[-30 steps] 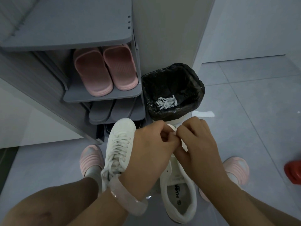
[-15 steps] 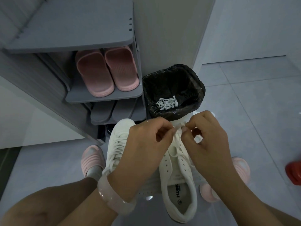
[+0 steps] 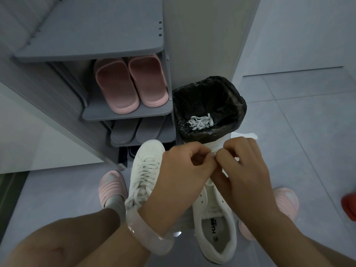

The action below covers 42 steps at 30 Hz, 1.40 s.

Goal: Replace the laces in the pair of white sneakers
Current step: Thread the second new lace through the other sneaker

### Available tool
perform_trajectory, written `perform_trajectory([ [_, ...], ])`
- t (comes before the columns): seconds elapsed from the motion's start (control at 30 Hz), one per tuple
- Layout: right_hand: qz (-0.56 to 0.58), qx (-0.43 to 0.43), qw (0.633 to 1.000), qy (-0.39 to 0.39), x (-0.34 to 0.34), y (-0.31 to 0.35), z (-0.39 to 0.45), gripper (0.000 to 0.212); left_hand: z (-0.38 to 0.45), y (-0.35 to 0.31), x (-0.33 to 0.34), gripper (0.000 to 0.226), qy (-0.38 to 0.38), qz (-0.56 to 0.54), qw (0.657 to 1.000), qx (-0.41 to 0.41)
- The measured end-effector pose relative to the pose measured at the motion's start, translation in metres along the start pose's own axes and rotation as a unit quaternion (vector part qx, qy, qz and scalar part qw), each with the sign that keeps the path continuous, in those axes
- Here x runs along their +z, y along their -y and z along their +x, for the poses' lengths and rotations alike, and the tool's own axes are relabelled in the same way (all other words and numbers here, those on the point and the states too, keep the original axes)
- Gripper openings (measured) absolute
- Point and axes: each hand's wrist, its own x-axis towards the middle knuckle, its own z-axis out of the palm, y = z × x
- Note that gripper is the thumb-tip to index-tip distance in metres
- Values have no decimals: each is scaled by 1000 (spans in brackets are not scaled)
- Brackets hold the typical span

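Head view: both hands' fingers (image 3: 209, 158) pinch lace (image 3: 214, 151) over right sneaker (image 3: 217, 228), bin (image 3: 238, 105) just beyond.

Two sneakers (image 3: 146, 170) stand side by side on the floor (image 3: 308, 132), the shoe rack (image 3: 127, 112) behind them at left, the bin (image 3: 209, 110) just right of it holding laces (image 3: 200, 122).

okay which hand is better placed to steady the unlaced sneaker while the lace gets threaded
Left, probably. The left hand lies over the unlaced sneaker; the right hand comes from the outer side, pinching the lace.
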Motion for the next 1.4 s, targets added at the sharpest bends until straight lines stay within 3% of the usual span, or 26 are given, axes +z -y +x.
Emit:
perform_trajectory([
  [0.2,37,15,999,28,6,0,-9,18,2,8,0,16,9,62,998,28],
  [0.43,175,167,970,-5,5,13,-4,16,1,6,1,21,13,-43,999,-20],
  [0.57,237,224,944,47,4,7,-4,18,5,8,-5,20,42,18,999,13],
  [0.67,176,189,963,82,0,1,-7,20,6,10,-9,19,45,55,997,29],
  [0.97,-2,81,994,68,-2,8,-7,20,3,12,-8,23,46,125,987,91],
  [1.1,3,103,991,83,-1,8,-8,19,3,12,-6,25,45,112,990,78],
  [1.27,109,167,973,114,-4,5,-2,13,3,12,-10,16,50,90,993,63],
  [1.4,97,184,974,92,-1,8,-7,20,2,13,-5,17,32,28,999,13],
])
